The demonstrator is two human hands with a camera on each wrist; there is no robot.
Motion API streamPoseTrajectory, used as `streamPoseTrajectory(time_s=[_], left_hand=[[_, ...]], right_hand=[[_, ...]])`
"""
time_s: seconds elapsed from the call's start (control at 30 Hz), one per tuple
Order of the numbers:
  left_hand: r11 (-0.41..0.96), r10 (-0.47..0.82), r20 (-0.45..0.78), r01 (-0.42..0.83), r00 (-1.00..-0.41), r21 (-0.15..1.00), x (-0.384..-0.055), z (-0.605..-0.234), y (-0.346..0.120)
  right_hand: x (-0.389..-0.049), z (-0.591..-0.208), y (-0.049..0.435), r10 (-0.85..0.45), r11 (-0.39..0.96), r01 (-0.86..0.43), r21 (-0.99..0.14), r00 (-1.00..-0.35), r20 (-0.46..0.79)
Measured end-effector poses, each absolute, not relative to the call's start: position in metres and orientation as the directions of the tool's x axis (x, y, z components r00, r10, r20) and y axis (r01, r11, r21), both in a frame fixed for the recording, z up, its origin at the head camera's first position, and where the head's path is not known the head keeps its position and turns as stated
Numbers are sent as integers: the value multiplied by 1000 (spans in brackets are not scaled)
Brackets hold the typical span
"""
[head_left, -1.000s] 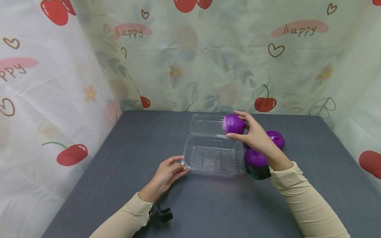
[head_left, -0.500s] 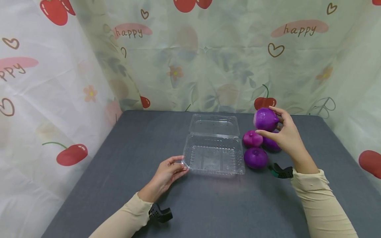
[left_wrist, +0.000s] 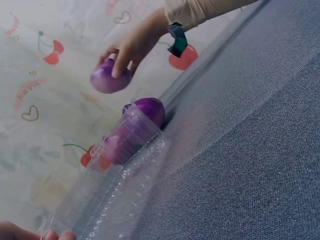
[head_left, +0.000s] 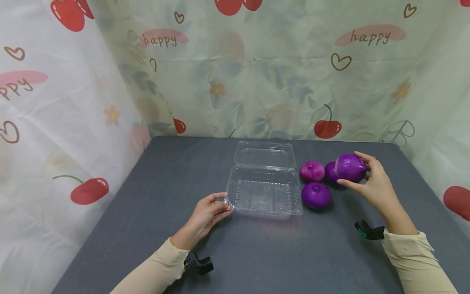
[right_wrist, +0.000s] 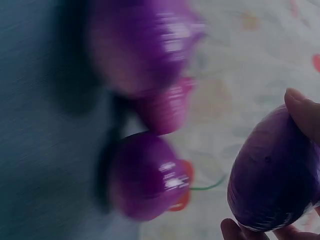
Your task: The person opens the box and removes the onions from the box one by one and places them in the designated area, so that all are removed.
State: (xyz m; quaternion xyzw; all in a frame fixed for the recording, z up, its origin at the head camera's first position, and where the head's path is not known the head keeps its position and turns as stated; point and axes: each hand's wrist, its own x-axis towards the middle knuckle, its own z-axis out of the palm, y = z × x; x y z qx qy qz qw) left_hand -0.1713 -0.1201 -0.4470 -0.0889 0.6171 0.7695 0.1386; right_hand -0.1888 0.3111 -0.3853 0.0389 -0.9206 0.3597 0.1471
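Observation:
My left hand pinches the near left corner of a clear plastic clamshell container, which lies with its lid folded back on the table. My right hand grips a purple onion between thumb and fingers. In the left wrist view this onion hangs in the air above the others. Beside the container's right side sit a pinkish-purple onion and a darker one. A third onion is partly hidden behind the held one.
A dark grey cloth covers the table. Behind it and at both sides hang printed curtains with cherries and hearts. Each wrist wears a black camera mount, such as the left mount.
The right hand has carried the held onion from over the container's lid to the right, past the other onions, and lower. The left hand and container have stayed put.

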Motion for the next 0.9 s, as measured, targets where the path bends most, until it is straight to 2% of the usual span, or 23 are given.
streamPoseTrajectory(time_s=[0.13, 0.57, 0.9], left_hand=[[-196, 104, -306, -321, -946, 927, -171, -448, -120], [-192, 105, -310, -325, -945, 926, -171, -447, -120], [-194, 113, -311, -328, -943, 924, -171, -446, -121]], right_hand=[[-183, -402, 319, -17, 783, -183, -594, -961, 275], [-174, -430, 326, -136, 816, -168, -554, -986, 98], [-176, -440, 327, -155, 819, -169, -549, -985, 72]])
